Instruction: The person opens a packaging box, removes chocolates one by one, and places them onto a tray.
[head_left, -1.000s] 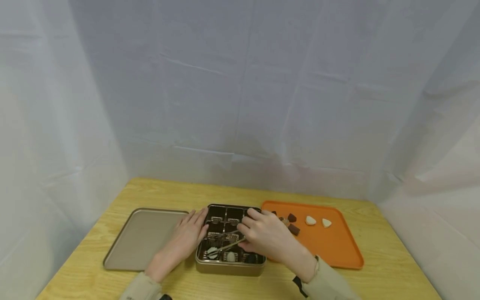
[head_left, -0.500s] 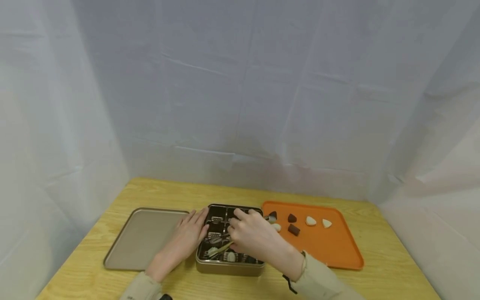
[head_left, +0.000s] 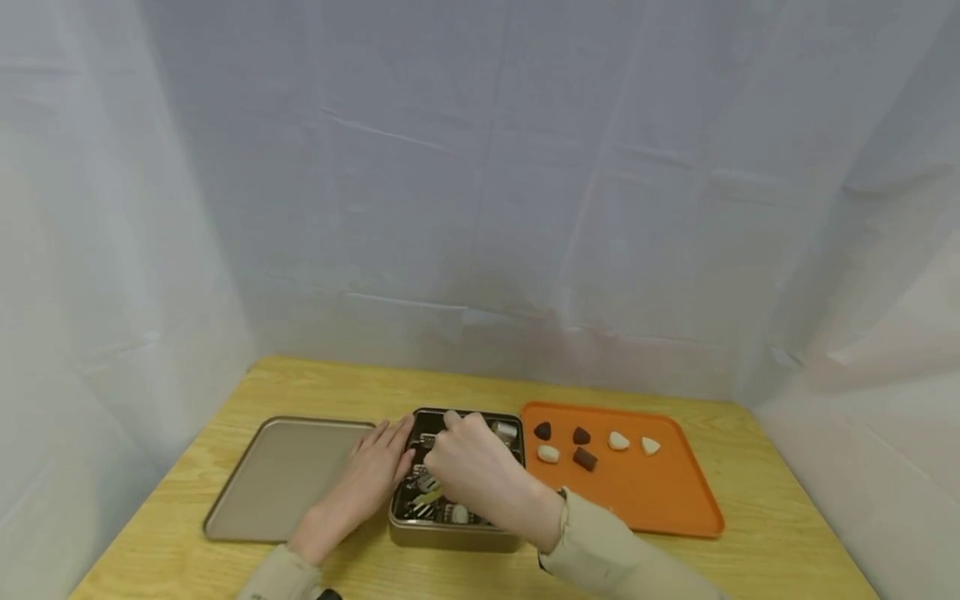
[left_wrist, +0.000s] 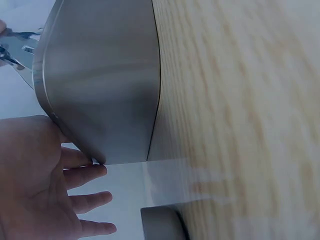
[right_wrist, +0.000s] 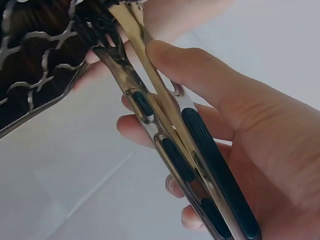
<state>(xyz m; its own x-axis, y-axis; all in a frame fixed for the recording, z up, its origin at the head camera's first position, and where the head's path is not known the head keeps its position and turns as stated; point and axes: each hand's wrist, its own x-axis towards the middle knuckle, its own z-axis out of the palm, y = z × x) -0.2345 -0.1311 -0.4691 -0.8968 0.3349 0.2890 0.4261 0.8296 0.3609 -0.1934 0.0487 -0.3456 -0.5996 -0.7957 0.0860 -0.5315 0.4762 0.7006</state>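
Along the left side of the tin (head_left: 453, 537): the left hand (head_left: 367, 471) lies with its fingers apart and nearly straight, fingertips touching the wall; it grips nothing and probably steadies the tin against sliding.
Tongs (right_wrist: 177, 160): clamped in the right hand (head_left: 483, 475), thumb on one arm and fingers curled behind; this grip likely lets thumb pressure set the gap between the arms.
Tong tips: at the near left part of the tin; whether they pinch anything, I cannot tell.
Tin: on the wooden surface (head_left: 420, 579), between panel and tray, probably to be within reach of both hands; thin dividers split it into compartments, and a pale lump (head_left: 460, 514) sits in the near row.
Orange tray (head_left: 645, 496): just beside the tin's right side, a short carry away by the look of it.
Dark pieces (head_left: 582, 436) and white pieces (head_left: 618, 441): three of each towards the tray's far side, set apart, so each could be taken singly.
Flat beige panel (head_left: 292, 487): to the left, the left hand reaching over its right edge.
Room: tightest among the tin's dividers and raised rim; widest over the tray's near half.
Limits: white fabric (head_left: 480, 208) hangs behind the surface's far edge.
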